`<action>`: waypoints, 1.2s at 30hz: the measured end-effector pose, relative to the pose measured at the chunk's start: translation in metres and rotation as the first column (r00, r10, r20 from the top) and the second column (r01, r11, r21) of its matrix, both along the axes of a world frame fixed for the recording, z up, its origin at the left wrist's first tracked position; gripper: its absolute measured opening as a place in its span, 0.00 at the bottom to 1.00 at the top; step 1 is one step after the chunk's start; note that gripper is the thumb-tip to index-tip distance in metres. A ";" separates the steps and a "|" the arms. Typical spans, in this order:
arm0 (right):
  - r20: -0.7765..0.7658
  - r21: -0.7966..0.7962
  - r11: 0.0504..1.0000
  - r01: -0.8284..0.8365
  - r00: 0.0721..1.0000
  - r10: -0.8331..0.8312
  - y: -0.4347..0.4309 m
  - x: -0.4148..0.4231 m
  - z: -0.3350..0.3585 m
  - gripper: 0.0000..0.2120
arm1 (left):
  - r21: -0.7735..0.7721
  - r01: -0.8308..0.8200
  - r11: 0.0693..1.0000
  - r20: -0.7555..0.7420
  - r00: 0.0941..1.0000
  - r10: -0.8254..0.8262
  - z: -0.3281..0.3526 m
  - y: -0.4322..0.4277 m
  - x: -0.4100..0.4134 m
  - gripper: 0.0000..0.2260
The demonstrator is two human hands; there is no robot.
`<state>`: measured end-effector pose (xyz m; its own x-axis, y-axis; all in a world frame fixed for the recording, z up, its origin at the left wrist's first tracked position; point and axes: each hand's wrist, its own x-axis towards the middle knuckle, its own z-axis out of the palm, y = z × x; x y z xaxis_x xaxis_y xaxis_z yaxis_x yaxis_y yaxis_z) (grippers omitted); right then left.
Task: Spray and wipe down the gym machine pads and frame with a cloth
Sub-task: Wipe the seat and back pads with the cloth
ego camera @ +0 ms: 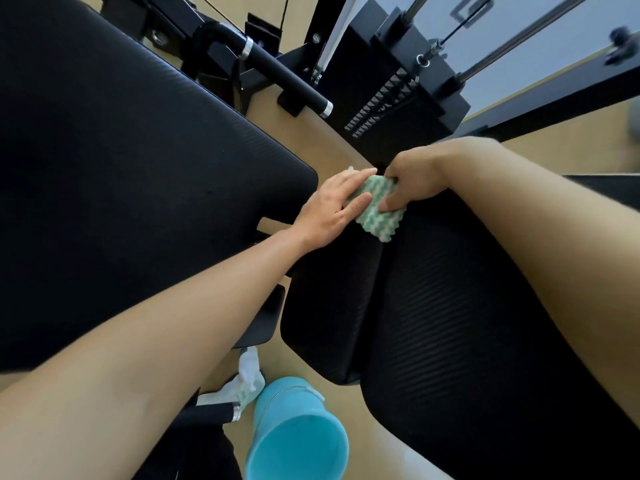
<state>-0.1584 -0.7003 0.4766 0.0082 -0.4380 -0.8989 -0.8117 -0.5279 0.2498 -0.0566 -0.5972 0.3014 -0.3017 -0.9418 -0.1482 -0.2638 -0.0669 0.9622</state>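
Green-and-white wavy woven cloth [375, 209] lies on the black ribbed seat pad [467, 323], toward one o'clock. Left hand [332, 211] presses flat; right hand [412, 187] pinches its edge. Soft, light, likely bunches—hold at edges.

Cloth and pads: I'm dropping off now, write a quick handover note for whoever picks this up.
Left hand: flat, pressing the green-and-white cloth onto the top end of the narrow black pad.
Right hand: pinching the cloth's other edge, thumb on top.
Blue bucket is on the floor below; a second white cloth lies beside it. No spray bottle in view.
Done: cannot tell which pads are already clean.
Left: wipe down this pad, the large pad to the left, the ribbed pad to the right, then the frame.
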 end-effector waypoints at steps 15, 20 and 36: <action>-0.118 -0.167 0.873 -0.458 0.889 0.443 0.076 0.024 -0.061 0.35 | 0.420 -0.013 0.908 -0.068 0.997 0.045 -0.020 0.040 0.010 0.29; -0.089 -0.172 0.850 -0.498 0.867 0.490 0.123 0.024 -0.055 0.36 | 0.418 -0.068 0.906 -0.044 0.995 0.095 -0.030 0.103 0.011 0.39; -0.002 -0.244 0.872 -0.425 0.899 0.438 0.221 0.028 -0.044 0.40 | 0.613 -0.191 0.767 -0.065 0.955 0.290 -0.016 0.185 0.010 0.43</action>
<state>-0.1299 -0.4798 0.4322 0.2881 -0.5761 -0.7649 -0.5318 -0.7605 0.3725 -0.0462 -0.4126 0.2855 -0.1420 -0.7248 -0.6741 -0.0205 -0.6787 0.7341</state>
